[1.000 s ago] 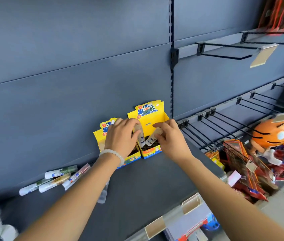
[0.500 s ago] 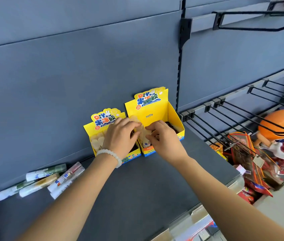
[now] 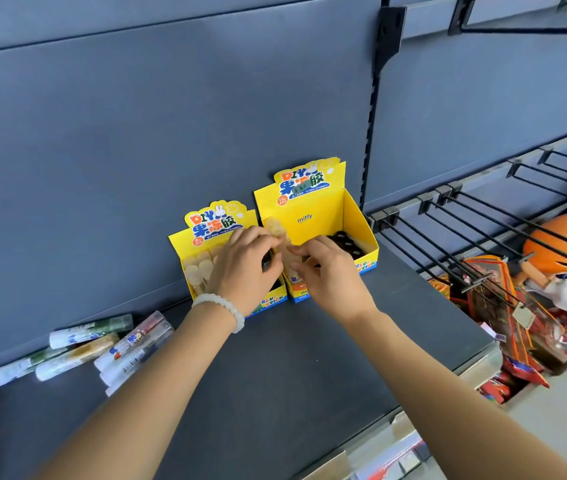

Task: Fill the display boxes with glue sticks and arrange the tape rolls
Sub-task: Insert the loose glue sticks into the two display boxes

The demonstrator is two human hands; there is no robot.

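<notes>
I see my left hand (image 3: pixel 240 268) and my right hand (image 3: pixel 327 275) each pinching a pale see-through glue stick (image 3: pixel 284 252) over the left end of the taller yellow cardboard display box (image 3: pixel 316 230). That box touches the shorter yellow cardboard display box (image 3: pixel 206 251) at the back edge of the dark grey metal shelf (image 3: pixel 275 375). More plastic glue sticks (image 3: pixel 81 348) lie loose near the shelf's back left corner.

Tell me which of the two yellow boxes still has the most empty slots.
The taller box on the right: most of its dark tray is bare. The shorter left box has pale stick caps filling its visible part.
</notes>
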